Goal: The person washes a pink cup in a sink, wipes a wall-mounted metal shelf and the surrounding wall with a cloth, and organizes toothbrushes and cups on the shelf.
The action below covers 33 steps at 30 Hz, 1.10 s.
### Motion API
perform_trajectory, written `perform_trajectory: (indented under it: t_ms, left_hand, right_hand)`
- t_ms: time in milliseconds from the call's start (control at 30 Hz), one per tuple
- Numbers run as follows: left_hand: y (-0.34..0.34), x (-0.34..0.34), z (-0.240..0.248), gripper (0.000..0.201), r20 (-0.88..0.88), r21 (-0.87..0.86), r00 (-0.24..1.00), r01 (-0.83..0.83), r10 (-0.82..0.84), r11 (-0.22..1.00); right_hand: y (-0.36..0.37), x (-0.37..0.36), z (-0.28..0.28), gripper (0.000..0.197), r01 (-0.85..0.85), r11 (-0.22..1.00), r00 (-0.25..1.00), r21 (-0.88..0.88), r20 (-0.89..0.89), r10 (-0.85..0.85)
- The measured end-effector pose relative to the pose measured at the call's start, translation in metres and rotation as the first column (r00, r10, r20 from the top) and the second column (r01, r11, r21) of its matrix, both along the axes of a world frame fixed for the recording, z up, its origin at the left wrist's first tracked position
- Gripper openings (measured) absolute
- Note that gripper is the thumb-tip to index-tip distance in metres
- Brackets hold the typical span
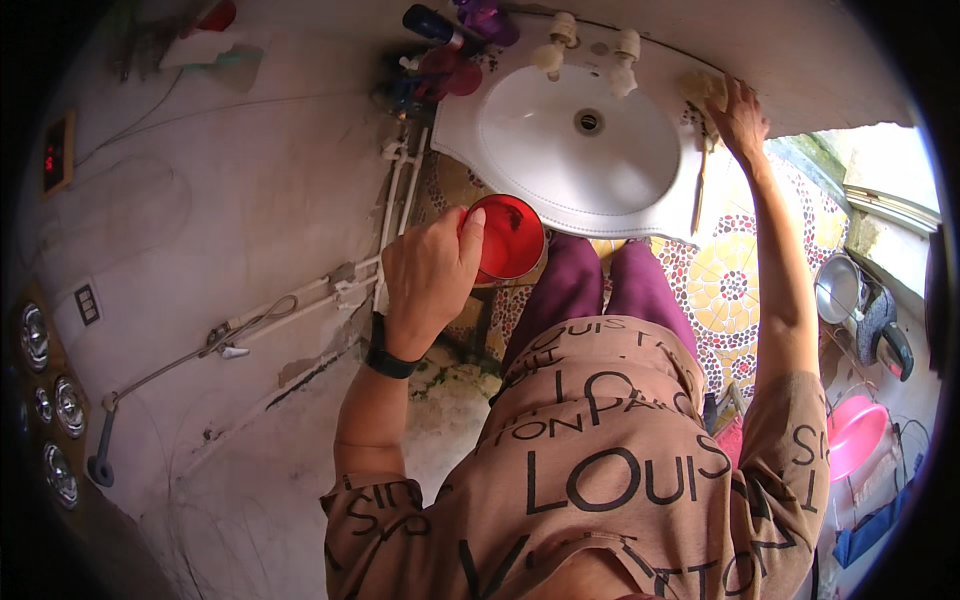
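My left hand (437, 262) is closed on a red mug (512, 236), held tilted with its round mouth showing, in front of the sink's left front edge. A dark mark shows on the mug's inner wall. My right hand (738, 118) reaches to the back right corner of the white sink (630, 222), its fingers stretched out and its thumb apart. Beside the thumb is a yellowish, sponge-like lump (703, 88); whether they touch is hard to tell. A thin brown-handled stick (700, 185) lies along the sink's right rim.
Two white taps (563, 32) stand at the back of the basin, above a dark drain (589, 121). A red cup (460, 75) and bottles crowd the back left corner. White pipes (398, 190) run down the left wall. Pans (838, 288) and a pink basin (857, 437) hang at the right.
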State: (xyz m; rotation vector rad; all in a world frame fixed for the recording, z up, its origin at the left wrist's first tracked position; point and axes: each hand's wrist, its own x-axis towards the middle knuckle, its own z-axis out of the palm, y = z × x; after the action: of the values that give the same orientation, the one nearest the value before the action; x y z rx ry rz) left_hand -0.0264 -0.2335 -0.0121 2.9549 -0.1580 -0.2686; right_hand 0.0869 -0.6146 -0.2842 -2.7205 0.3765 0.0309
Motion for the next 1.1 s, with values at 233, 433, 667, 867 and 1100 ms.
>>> perform_trajectory:
  t_ms: [233, 433, 667, 867, 1100]
  left_hand:
    - [0.007, 0.022, 0.016, 0.035, -0.165, 0.132, 0.986, 0.040, -0.018, 0.991]
    - [0.008, 0.043, 0.000, 0.033, -0.193, 0.144, 0.974, 0.146, -0.117, 0.979]
    - [0.010, 0.052, -0.007, 0.031, -0.240, 0.116, 0.958, 0.192, -0.160, 0.974]
    - [0.023, 0.061, -0.016, 0.037, -0.217, -0.157, 0.920, 0.298, -0.328, 0.941]
    - [0.049, 0.057, -0.142, 0.064, -0.087, -0.766, 0.987, 0.022, -0.138, 0.642]
  right_hand:
    - [0.091, -0.053, 0.057, 0.032, -0.255, 0.879, 0.962, 0.402, 0.195, 0.190]
    - [0.191, -0.092, 0.133, 0.047, 0.127, 0.038, 0.862, 0.991, -0.130, 0.490]
    - [0.232, -0.104, 0.137, 0.037, 0.127, 0.024, 0.845, 0.992, -0.121, 0.521]
    - [0.241, -0.104, 0.121, 0.026, -0.010, 0.180, 0.957, 0.984, -0.043, 0.288]
    - [0.218, -0.085, 0.110, 0.026, 0.145, 0.354, 0.981, 0.924, -0.181, 0.070]
